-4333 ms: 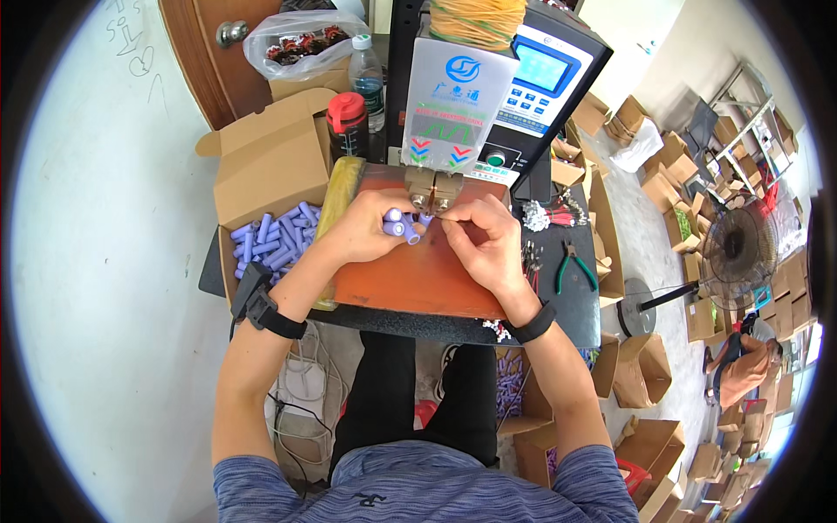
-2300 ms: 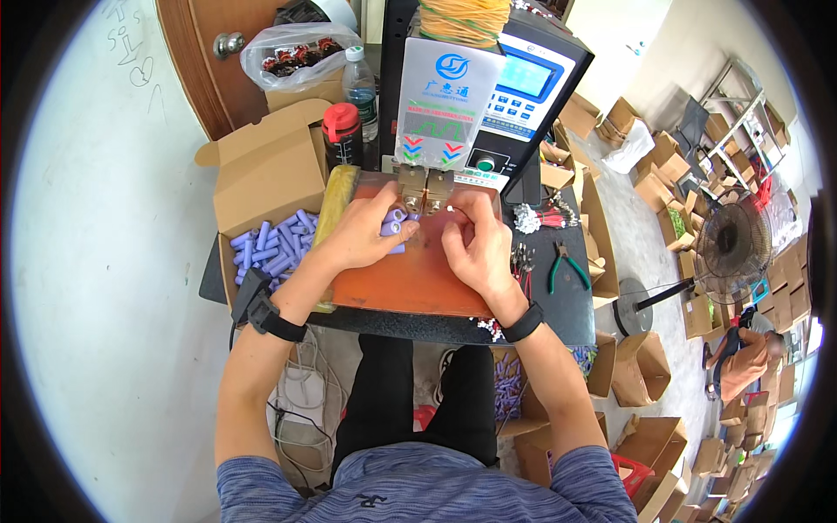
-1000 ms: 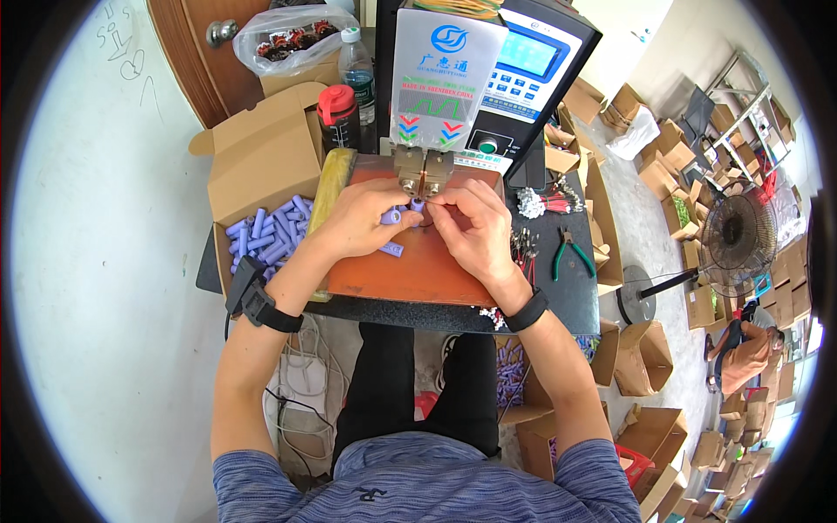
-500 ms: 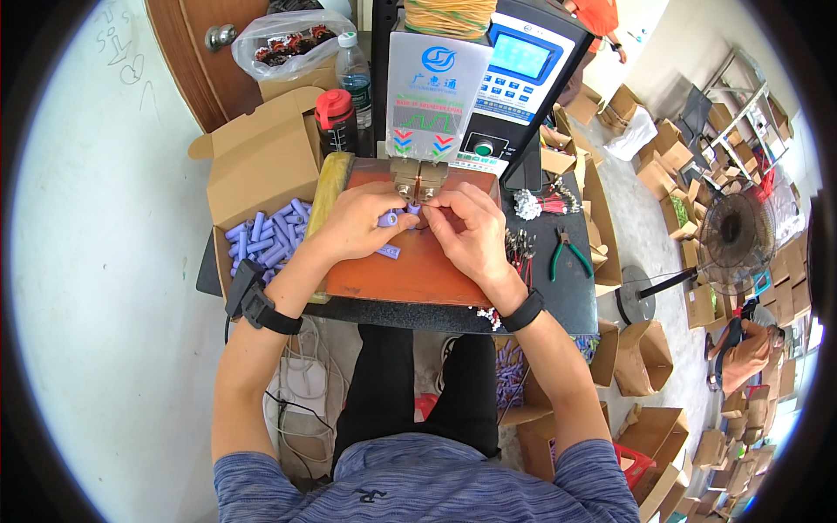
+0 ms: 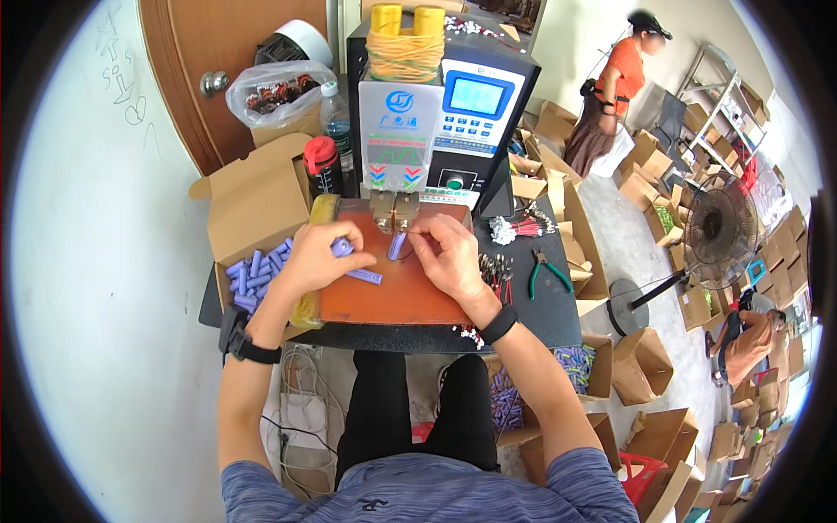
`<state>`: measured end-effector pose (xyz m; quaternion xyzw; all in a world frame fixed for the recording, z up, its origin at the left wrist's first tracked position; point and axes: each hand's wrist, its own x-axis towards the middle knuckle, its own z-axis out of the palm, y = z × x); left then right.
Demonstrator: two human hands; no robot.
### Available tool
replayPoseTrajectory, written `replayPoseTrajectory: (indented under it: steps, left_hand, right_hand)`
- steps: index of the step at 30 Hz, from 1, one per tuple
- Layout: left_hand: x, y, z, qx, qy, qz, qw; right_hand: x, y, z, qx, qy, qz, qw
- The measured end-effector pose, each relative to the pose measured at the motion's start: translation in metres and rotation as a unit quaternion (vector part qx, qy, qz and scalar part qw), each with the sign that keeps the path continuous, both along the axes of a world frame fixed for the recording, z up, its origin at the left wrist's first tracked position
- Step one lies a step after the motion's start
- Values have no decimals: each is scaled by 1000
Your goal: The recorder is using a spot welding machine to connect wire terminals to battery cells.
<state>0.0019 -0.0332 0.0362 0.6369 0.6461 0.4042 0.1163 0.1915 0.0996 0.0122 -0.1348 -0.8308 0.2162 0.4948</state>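
Purple cylindrical battery cells lie about my hands on an orange work mat [image 5: 384, 301]. My left hand [image 5: 316, 259] is closed round one battery cell [image 5: 342, 247], left of the spot welder's electrodes [image 5: 392, 213]. A second battery cell [image 5: 397, 245] is just below the electrode tips. My right hand [image 5: 449, 259] pinches beside its upper end; a thin dark wire runs from the fingertips, though the grip itself is partly hidden. Another battery cell [image 5: 364, 276] lies loose on the mat, near my left fingers.
A cardboard box [image 5: 261, 196] of purple cells stands at left, beside a yellow roll [image 5: 307, 309]. On the right lie wire leads [image 5: 527, 227] and green-handled pliers [image 5: 549, 275]. A red-capped bottle [image 5: 323, 166] stands behind. Two people and a fan [image 5: 719, 228] are farther right.
My left hand has moved left, away from the electrodes, with its battery cell. My right hand stays by the tips. The view has shifted, showing more of the welder's top and a standing person.
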Motion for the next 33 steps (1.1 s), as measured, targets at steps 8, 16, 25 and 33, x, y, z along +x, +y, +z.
replayPoseTrajectory:
  steps: [8, 16, 25, 33]
  left_hand:
    - [10, -24, 10, -74, 180, 18, 981]
    - [0, -18, 7, -89, 67, 19, 994]
    - [16, 8, -6, -5, -117, -29, 993]
    - [14, 25, -18, 6, -108, -21, 994]
  right_hand:
    - [2, 2, 3, -1, 3, 8, 1000]
    - [-1, 2, -1, 4, 8, 9, 1000]
    - [0, 4, -1, 14, 7, 6, 1000]
    - [-1, -2, 0, 5, 3, 4, 1000]
